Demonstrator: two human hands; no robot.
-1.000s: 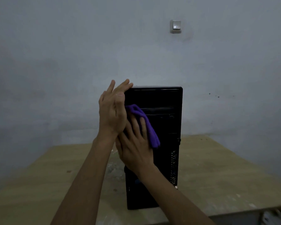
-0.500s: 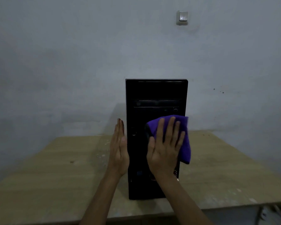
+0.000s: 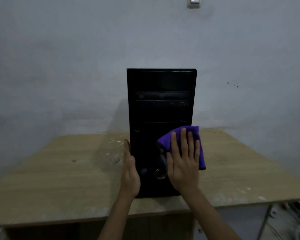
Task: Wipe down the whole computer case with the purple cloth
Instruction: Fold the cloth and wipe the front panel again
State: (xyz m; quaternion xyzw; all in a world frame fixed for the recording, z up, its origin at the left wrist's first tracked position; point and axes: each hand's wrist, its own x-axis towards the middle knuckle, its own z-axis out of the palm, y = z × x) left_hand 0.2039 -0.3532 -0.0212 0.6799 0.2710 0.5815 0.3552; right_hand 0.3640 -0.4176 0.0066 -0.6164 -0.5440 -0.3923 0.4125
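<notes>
Wiping one computer case (image 3: 161, 108): one purple cloth (image 3: 184, 135), two hands.

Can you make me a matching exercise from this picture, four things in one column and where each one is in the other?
1. tall black computer case
2. purple cloth
3. left hand
4. white wall switch

A. flat against the case's left side
B. high on the wall
C. standing upright on the wooden table
D. pressed on the case front under the right hand

Pairs: 1-C, 2-D, 3-A, 4-B
</notes>
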